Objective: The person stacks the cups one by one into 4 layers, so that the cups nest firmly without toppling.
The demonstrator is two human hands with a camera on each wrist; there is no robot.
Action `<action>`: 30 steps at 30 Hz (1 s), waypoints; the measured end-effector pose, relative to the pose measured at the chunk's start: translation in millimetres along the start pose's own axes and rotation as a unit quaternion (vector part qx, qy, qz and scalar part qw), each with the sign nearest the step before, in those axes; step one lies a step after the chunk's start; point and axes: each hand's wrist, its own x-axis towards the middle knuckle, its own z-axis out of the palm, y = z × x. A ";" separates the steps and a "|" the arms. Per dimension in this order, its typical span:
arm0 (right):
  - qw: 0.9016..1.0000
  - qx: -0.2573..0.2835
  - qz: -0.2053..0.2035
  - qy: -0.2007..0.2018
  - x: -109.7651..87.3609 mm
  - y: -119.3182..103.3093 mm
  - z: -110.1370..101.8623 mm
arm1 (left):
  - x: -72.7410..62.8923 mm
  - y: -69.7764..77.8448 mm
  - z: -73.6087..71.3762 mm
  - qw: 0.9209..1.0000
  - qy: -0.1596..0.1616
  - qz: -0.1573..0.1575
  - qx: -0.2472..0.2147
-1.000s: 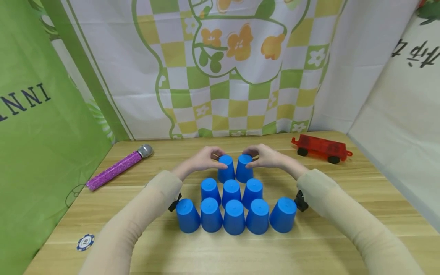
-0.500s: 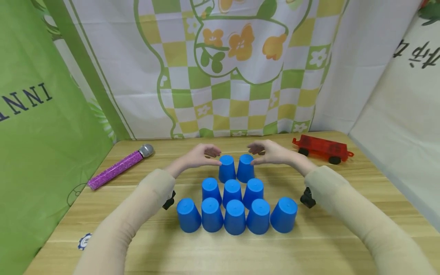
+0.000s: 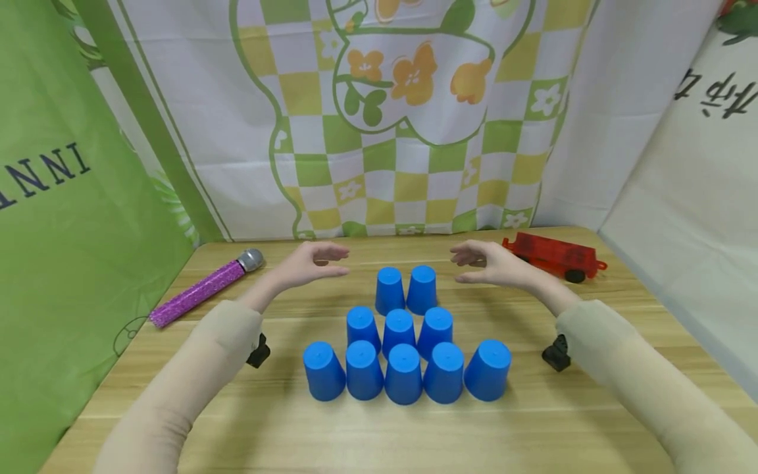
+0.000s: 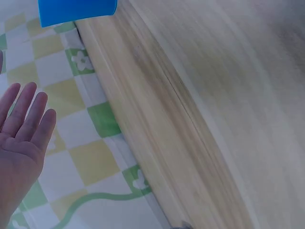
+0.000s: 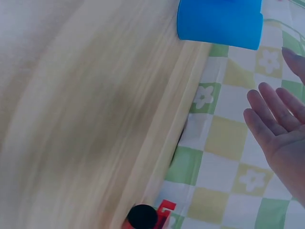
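Several blue cups stand upside down on the wooden table in three rows. At the back are two, a left back cup (image 3: 389,291) and a right back cup (image 3: 422,290). Three form the middle row (image 3: 399,330), and the front row (image 3: 404,374) is the longest. My left hand (image 3: 314,263) hovers left of the back pair, fingers relaxed and holding nothing. On the other side, my right hand (image 3: 488,263) is likewise apart from the cups, fingers loosely extended. Each wrist view shows an empty palm, with a blue cup (image 4: 78,10) at the top edge in the left one.
A purple glitter microphone (image 3: 204,289) lies at the table's left. Behind my right hand is a red toy wagon (image 3: 553,255) with black wheels. A patterned curtain (image 3: 408,164) hangs along the table's back edge, with cloth walls on both sides.
Both hands have let go of the two back cups and drawn apart, the left hand leftward and the right hand rightward. The cups stay standing where they were.
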 end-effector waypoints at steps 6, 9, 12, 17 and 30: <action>0.999 0.035 -0.011 -0.017 -14.1 4.5 3.3 | -17.3 -7.3 -4.9 1.000 0.017 0.002 -0.026; 0.997 0.059 -0.015 -0.045 -19.6 4.7 4.7 | -26.3 -8.4 -5.7 0.999 0.028 0.004 -0.039; 0.994 0.076 -0.025 -0.077 -23.4 5.1 7.1 | -35.2 -8.2 -6.3 0.998 0.030 0.006 -0.050; 0.987 0.103 -0.036 -0.118 -27.4 7.7 14.8 | -49.8 -11.9 -8.4 0.997 0.045 -0.007 -0.066; 0.980 0.122 -0.022 -0.154 -29.5 -1.4 34.2 | -66.8 -18.9 1.5 0.997 0.032 -0.020 -0.071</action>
